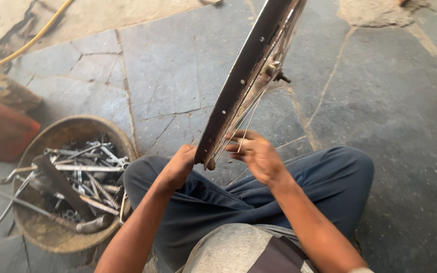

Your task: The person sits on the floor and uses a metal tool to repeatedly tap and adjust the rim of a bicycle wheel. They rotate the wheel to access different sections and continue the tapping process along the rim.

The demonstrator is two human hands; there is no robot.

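Person seated on the floor, dark blue trousers, knees apart. Bicycle wheel rim [244,81] stands on edge between the knees, tilted, dark metal with small round spoke holes, thin steel spokes [249,114] fanning toward the hub [275,71]. Left hand [180,164] closed around the rim's lower edge, thumb side up, firm grasp. Right hand [259,154] at the spokes just right of the rim, fingers [238,137] loosely curled and partly blurred (cannot tell if pinching a spoke). Left of the knee: shallow round metal basin [51,235], rusty and dusty, heaped with wrenches and other steel tools [77,177]. Floor is cracked grey stone slabs [168,76]. Red container [1,129] at far left, yellow hose [31,38] above
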